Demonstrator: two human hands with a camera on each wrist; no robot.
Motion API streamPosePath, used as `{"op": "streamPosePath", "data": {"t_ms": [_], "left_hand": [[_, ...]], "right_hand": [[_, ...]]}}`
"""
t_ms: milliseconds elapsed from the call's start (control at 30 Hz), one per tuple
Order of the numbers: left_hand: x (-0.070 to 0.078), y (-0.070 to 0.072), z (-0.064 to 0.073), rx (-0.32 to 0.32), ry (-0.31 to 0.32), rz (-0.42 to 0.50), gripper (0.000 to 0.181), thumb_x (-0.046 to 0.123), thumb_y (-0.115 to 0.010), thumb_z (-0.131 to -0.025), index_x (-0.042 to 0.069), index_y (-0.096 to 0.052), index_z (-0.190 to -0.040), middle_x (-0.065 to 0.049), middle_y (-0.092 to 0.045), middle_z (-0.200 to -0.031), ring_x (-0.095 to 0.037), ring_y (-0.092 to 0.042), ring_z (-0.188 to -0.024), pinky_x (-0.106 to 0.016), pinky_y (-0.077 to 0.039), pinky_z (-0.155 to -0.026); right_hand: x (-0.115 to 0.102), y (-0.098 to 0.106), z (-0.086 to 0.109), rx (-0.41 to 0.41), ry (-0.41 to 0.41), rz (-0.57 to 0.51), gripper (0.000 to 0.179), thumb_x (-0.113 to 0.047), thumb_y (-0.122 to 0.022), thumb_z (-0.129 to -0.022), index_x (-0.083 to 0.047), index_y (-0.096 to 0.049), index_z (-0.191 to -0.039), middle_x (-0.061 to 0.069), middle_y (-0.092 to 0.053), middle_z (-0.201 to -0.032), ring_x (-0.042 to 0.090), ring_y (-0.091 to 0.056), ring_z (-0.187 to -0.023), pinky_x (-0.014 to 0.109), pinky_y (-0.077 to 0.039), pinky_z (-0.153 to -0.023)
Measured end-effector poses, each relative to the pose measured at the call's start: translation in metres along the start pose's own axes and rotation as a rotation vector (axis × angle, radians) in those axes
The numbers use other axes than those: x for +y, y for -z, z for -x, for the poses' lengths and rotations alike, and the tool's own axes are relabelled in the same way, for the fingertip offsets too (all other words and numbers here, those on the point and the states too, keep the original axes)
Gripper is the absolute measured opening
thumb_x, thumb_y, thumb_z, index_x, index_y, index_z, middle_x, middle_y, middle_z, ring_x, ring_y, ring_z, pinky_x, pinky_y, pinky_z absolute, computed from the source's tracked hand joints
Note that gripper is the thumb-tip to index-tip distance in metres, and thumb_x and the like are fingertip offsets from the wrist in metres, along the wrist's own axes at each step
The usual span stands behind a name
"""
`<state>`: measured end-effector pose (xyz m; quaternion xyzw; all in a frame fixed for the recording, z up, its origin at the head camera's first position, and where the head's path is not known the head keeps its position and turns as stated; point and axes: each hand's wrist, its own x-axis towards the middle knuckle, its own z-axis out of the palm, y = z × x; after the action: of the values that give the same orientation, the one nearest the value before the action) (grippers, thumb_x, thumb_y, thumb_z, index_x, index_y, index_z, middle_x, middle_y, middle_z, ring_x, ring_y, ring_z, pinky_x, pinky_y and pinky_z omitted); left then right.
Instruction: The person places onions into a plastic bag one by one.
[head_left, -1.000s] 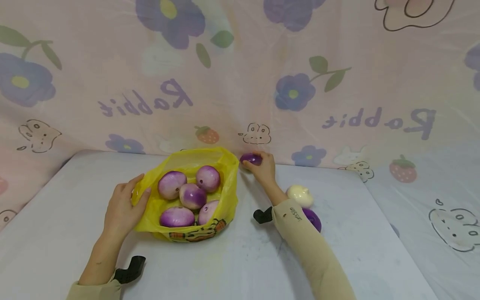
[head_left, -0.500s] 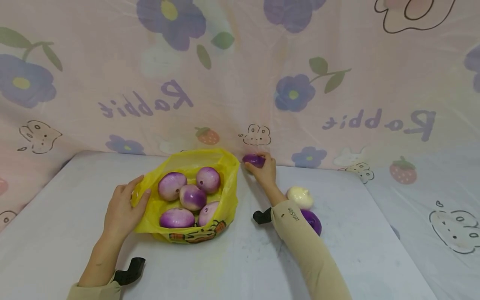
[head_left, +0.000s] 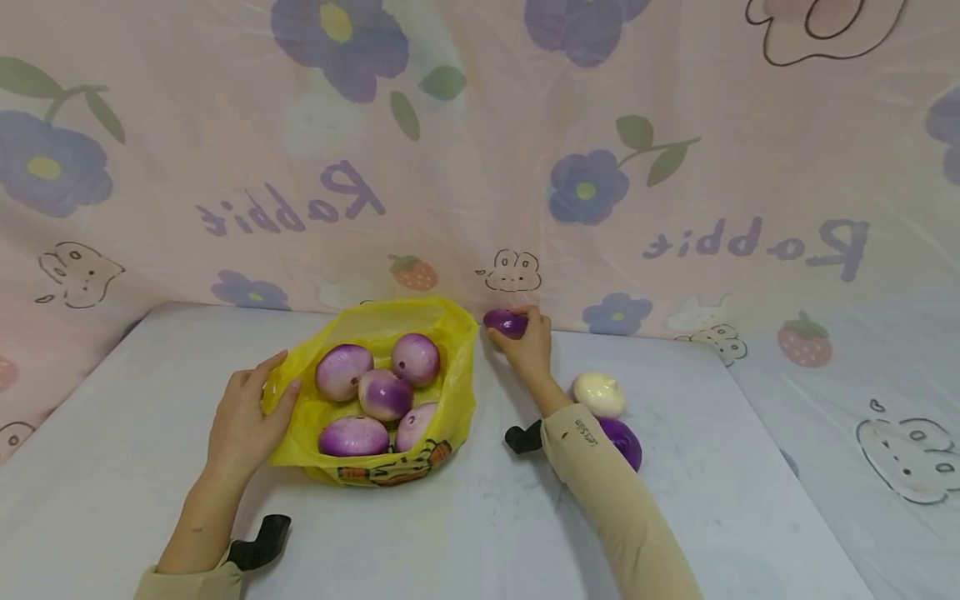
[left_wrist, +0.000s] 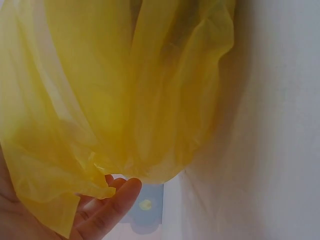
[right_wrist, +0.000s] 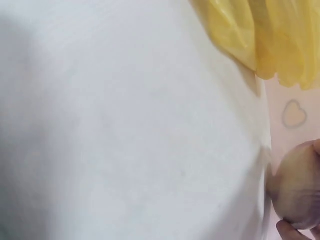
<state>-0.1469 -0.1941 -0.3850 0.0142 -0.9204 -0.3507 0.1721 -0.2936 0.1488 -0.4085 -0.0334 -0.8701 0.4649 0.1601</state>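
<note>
A yellow plastic bag [head_left: 456, 375] stands wide-mouthed on the white table, with several purple-and-white onions [head_left: 386, 394] inside. At its left rim, my left hand [head_left: 246, 417] holds the edge between thumb and fingers; the left wrist view shows the thin yellow film [left_wrist: 115, 100] draping over that hand. To the right of the bag, near the table's back edge, my right hand [head_left: 529, 342] grips a dark purple onion [head_left: 504, 323] between thumb and fingers. The right wrist view shows this onion's pale root end [right_wrist: 297, 187] close to the back cloth.
Behind the right forearm lie a white bulb with a pointed tip [head_left: 599, 394] and a dark purple onion [head_left: 627, 446] partly covered by the sleeve. A printed cloth [head_left: 465, 192] hangs along the table's back edge. Black wrist mounts [head_left: 261, 542] stick out from both cuffs.
My right hand and its onion have shifted only very slightly to the right since a second ago. My left hand and the bag stay where they were.
</note>
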Motion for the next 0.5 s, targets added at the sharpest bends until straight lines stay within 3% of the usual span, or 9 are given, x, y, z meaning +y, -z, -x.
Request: {"op": "streamPosePath", "data": {"t_ms": [500], "left_hand": [[0.0027,0.0029,0.0011,0.003,-0.009,-0.001,0.048,0.021,-0.054,-0.096,0.000,-0.046,-0.138,-0.034,-0.045,-0.120,-0.048,-0.049,-0.101,-0.058,-0.041,-0.080]], "right_hand": [[-0.0052,0.0084,0.0090,-0.014,0.075,0.008,0.049,-0.018,-0.080,-0.076,-0.006,-0.052,-0.114,0.020,-0.044,-0.121,0.034,-0.047,-0.116,0.045,-0.037,-0.106]]}}
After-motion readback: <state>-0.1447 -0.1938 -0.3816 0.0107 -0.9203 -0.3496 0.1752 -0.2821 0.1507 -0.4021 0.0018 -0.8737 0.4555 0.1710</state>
